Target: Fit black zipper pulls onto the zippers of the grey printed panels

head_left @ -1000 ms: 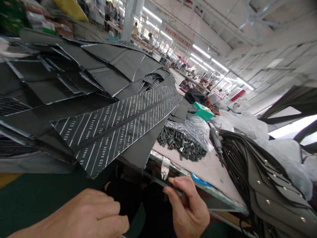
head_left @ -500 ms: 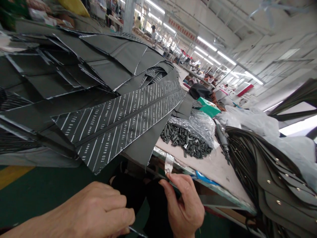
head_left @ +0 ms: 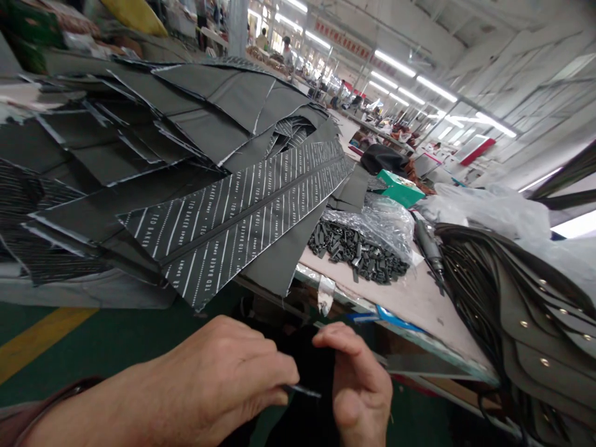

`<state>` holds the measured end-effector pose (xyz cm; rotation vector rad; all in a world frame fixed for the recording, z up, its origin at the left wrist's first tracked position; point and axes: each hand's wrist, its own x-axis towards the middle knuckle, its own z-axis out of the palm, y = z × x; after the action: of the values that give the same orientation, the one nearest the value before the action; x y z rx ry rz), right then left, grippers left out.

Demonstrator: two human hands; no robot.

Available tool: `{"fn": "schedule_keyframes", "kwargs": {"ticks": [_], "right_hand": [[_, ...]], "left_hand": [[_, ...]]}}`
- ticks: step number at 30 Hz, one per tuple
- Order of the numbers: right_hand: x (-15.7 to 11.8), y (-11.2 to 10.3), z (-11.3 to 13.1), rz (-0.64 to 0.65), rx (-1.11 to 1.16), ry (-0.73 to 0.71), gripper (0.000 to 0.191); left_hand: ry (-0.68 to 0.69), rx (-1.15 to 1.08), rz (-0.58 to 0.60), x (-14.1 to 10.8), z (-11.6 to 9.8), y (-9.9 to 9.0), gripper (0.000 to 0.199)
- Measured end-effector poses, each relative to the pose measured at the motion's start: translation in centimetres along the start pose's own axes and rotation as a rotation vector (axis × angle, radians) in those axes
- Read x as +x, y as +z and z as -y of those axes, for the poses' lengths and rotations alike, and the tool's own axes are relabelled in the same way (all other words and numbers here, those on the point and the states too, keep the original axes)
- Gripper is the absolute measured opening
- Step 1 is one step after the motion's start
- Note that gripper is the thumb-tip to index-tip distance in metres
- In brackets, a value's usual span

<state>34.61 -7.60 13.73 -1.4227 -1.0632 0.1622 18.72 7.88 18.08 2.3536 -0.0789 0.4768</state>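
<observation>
My left hand (head_left: pixel 242 372) is closed, thumb and fingers pinched on a thin dark strip with a pale edge (head_left: pixel 305 391); its kind is unclear. The strip's free end points toward my right hand (head_left: pixel 361 382), which is half curled with a gap between thumb and fingers and nothing visible in it. Both hands are above my dark-clothed lap, below the table edge. Beyond them, a dark fabric panel printed with white lines and lettering (head_left: pixel 242 226) lies over the pile, a seam or zip line running along its middle.
Dark fabric pieces (head_left: pixel 139 149) are heaped at left. On the table (head_left: pixel 433 316) are several small dark zip-pull-like parts (head_left: pixel 358 254) by clear plastic, a green box (head_left: pixel 400 189), a grey pen-shaped tool (head_left: pixel 428 245) and stacked dark straps with studs (head_left: pixel 521 310). Tape (head_left: pixel 326 295) hangs off the edge.
My left hand has moved right and up, showing more of the strip. My right hand's thumb and index finger, close together before, are farther apart. The view has shifted slightly.
</observation>
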Motion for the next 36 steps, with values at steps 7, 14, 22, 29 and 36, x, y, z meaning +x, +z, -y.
{"fn": "schedule_keyframes", "kwargs": {"ticks": [7, 14, 22, 29, 36], "right_hand": [[-2.2, 1.6, 1.9, 0.087, 0.134, 0.347, 0.007], [-3.3, 0.5, 1.0, -0.022, 0.139, 0.5, 0.013], [-3.9, 0.5, 0.7, -0.071, 0.121, 0.505, 0.026], [-3.6, 0.1, 0.4, -0.038, 0.196, 0.439, 0.013], [-3.3, 0.8, 1.0, -0.128, -0.064, 0.092, 0.018]], "left_hand": [[-0.161, -0.115, -0.048, 1.2, -0.3, 1.0, 0.044], [-0.871, -0.972, -0.193, -0.1, 0.2, 2.8, 0.06], [-0.817, -1.028, -0.026, 0.3, -0.1, 3.6, 0.035], [-0.7, -0.9, 0.079, 1.4, -0.3, 3.3, 0.027], [-0.739, -0.964, -0.052, 2.7, 0.0, 4.2, 0.034]]}}
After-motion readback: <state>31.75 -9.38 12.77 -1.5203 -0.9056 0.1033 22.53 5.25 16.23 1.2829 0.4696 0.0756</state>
